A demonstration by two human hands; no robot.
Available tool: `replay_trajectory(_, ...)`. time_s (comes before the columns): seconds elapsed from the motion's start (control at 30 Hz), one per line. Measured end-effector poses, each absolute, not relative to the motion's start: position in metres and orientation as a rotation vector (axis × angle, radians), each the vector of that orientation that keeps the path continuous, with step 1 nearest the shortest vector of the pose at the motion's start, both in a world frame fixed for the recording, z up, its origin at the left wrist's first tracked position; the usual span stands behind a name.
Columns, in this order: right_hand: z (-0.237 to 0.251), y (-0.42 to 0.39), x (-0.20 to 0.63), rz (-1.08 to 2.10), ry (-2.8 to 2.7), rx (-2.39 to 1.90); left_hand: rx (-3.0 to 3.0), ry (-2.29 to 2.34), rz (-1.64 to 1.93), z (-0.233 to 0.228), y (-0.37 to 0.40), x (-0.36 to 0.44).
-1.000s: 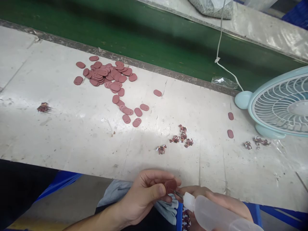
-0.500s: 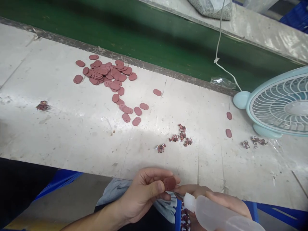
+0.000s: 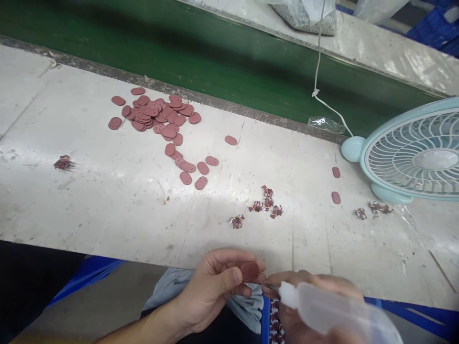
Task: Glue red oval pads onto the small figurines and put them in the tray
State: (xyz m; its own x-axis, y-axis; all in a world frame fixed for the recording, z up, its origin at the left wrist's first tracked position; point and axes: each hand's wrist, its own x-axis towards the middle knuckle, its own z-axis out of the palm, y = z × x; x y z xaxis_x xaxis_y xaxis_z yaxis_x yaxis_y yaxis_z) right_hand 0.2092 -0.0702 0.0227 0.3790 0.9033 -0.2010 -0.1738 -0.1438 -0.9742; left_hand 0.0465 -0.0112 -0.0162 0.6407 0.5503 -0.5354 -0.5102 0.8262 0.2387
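Observation:
My left hand [image 3: 211,286] pinches a reddish-brown oval disc [image 3: 250,271] between thumb and fingers, just off the table's front edge. Wrapped in my right hand [image 3: 322,286] is a translucent squeeze bottle [image 3: 330,308] with a white cap and a thin metal tip. The tip points left, close to the disc's lower right edge; I cannot tell whether it touches. Several small brown figures [image 3: 268,198], seemingly horses, lie on the table beyond my hands. A heap of similar oval discs [image 3: 154,112] lies farther back on the left, some discs scattered toward me.
A light-blue fan [image 3: 412,153] stands at the right, its cord [image 3: 317,71] crossing a green recessed strip [image 3: 215,71]. Two loose discs and more figures [image 3: 380,207] lie beside it. Below my hands is a blue-rimmed container [image 3: 265,320] with figures in it. One figure [image 3: 63,163] lies far left.
The bottle has shifted slightly right, drawing its tip a little away from the disc. The left hand keeps its hold on the disc. The whole view has moved slightly.

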Motion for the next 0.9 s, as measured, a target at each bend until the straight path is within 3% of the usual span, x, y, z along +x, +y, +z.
replay_trajectory(0.2, 0.0, -0.039, 0.26, 1.34, 0.16, -0.571, 0.108, 0.648, 0.665, -0.018, -0.007, 0.04)
replay_trajectory(0.3, -0.022, -0.029, 0.279, 1.464, 0.265, -0.149, 0.112, 0.686, 0.705, -0.021, -0.003, 0.033)
replay_trajectory(0.4, -0.028, -0.028, 0.278, 1.441, 0.192, -0.062, 0.129, 0.725, 0.742, -0.021, 0.002, 0.026)
replay_trajectory(0.47, -0.02, -0.031, 0.271, 1.385, 0.018, -0.224, 0.133, 0.758, 0.754, -0.018, 0.006, 0.021)
replay_trajectory(0.57, -0.003, -0.034, 0.258, 1.218, -0.454, -0.976, 0.111, 0.835, 0.763, -0.011, 0.009, 0.017)
replay_trajectory(0.7, 0.004, -0.02, 0.252, 0.685, -1.062, -1.867, 0.097, 0.907, 0.778, -0.004, 0.007, 0.016)
replay_trajectory(0.8, -0.001, -0.004, 0.254, 0.462, -1.473, -2.191, 0.097, 0.926, 0.773, -0.004, 0.004, 0.015)
replay_trajectory(0.9, -0.002, 0.003, 0.255, 0.452, -1.541, -2.256, 0.096, 0.928, 0.773, -0.005, 0.001, 0.013)
